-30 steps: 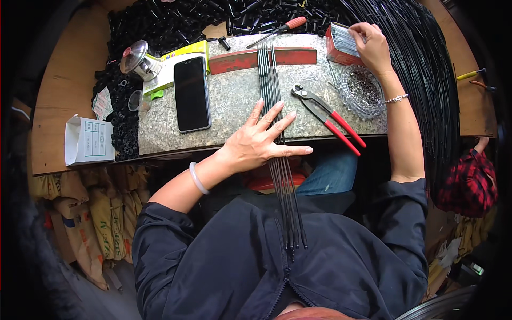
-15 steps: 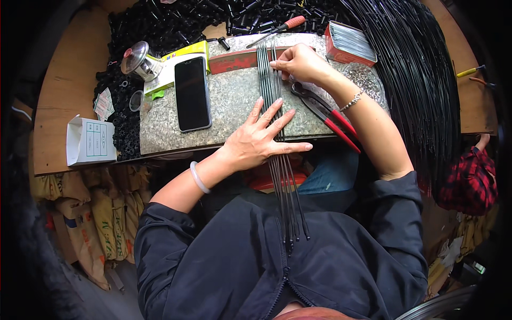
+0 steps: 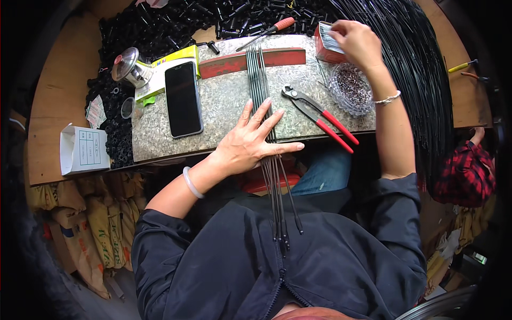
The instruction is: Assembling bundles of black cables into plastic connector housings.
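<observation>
My left hand (image 3: 246,140) lies flat with its fingers spread over a row of thin black rods (image 3: 256,72). The rods cross a curved red strip (image 3: 289,57) on the speckled stone slab, and their knobbed ends hang over the table's near edge above my lap. Farther right, my right hand (image 3: 360,45) is at the small red box (image 3: 330,55) of thin silvery pins, its thumb and fingertips pinched together at the box's top. Whatever is between those fingertips is too small to make out. Red-handled pincers (image 3: 320,114) lie on the slab between my hands.
A clear bowl of small metal bits (image 3: 351,89) stands below the red box. Left lie a black phone (image 3: 183,100), a yellow box and a lidded metal pot (image 3: 130,68). A red-handled screwdriver (image 3: 269,32) and black parts lie behind; long black rods (image 3: 410,69) drape at right.
My right hand has left the far end of the rods and moved right to the red box. My left hand stays spread on the rods. The view has shifted slightly.
</observation>
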`<move>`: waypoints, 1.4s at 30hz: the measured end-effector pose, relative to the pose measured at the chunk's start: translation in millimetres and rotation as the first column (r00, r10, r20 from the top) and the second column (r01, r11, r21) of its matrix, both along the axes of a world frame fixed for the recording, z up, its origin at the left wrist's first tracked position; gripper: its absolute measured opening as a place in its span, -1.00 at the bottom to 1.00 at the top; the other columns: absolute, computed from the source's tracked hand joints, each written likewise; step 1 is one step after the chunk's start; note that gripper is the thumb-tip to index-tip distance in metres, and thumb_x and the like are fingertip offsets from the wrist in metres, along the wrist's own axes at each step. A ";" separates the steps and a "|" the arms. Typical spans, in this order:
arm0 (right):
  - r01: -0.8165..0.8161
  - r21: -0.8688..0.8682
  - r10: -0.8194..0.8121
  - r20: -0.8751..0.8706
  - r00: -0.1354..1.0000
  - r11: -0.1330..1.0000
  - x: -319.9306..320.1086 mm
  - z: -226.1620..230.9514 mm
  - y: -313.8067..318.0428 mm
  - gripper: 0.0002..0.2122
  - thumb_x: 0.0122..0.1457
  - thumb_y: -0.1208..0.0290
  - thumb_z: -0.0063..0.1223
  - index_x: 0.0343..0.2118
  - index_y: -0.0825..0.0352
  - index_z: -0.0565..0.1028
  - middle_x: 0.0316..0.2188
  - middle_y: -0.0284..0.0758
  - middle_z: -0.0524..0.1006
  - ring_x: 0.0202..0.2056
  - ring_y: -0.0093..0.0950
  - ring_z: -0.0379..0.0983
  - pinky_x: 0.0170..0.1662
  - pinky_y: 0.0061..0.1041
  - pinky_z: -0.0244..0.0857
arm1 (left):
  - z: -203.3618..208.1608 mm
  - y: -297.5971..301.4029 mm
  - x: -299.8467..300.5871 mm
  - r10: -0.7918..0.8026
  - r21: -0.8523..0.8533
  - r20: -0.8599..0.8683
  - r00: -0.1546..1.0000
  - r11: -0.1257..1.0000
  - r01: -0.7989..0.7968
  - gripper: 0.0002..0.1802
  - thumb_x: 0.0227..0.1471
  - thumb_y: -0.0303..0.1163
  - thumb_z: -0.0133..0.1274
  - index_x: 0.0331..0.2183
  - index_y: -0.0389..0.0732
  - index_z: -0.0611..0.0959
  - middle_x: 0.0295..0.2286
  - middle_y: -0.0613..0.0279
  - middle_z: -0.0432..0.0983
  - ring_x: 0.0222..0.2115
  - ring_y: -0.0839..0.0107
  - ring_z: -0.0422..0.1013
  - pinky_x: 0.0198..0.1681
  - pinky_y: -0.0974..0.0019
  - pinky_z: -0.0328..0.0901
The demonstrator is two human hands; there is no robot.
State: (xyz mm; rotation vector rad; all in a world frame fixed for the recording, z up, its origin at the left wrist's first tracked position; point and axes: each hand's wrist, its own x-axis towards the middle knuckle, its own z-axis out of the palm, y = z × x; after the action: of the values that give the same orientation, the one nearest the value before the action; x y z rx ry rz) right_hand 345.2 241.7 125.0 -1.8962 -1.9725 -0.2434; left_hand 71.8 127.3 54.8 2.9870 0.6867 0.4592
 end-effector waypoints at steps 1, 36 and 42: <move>0.033 -0.041 -0.030 0.078 0.997 0.999 22.2 0.0 4.6 -0.79 -0.05 0.24 0.14 -0.43 0.27 0.55 -0.47 -0.30 0.52 -0.42 -0.38 0.43 -0.29 -0.42 0.32 | 1.2 0.4 0.5 0.005 0.018 -0.008 1.000 1.000 -0.005 -0.41 -0.08 -0.18 -0.02 0.01 0.60 0.26 0.05 0.07 0.14 0.11 -0.01 0.03 0.10 -0.21 -0.10; -0.487 -0.109 0.410 -0.402 0.819 0.866 -61.2 -61.7 35.9 -0.83 0.04 0.38 0.03 -0.38 0.39 0.47 -0.47 -0.22 0.45 -0.42 -0.40 0.42 -0.31 -0.48 0.28 | -3.8 3.5 -0.3 -0.003 0.044 0.012 1.000 0.999 0.002 -0.36 -0.06 -0.35 -0.13 0.00 0.61 0.26 0.04 -0.04 0.14 0.06 -0.10 0.09 0.07 -0.19 0.00; -0.499 -0.107 0.420 -0.405 0.812 0.860 -61.9 -60.9 34.8 -0.84 0.04 0.39 0.02 -0.40 0.39 0.47 -0.48 -0.23 0.45 -0.44 -0.42 0.41 -0.34 -0.48 0.27 | -3.3 3.7 -0.2 -0.004 0.035 0.009 1.000 0.999 0.004 -0.36 -0.06 -0.36 -0.15 0.00 0.61 0.26 0.05 -0.05 0.13 0.07 -0.11 0.09 0.06 -0.21 0.00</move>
State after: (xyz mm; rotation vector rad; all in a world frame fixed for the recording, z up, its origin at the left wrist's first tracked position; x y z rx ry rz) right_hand 283.3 276.4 64.1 -1.3659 -2.1669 0.4476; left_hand 71.7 130.9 51.4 3.0160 0.6785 0.4895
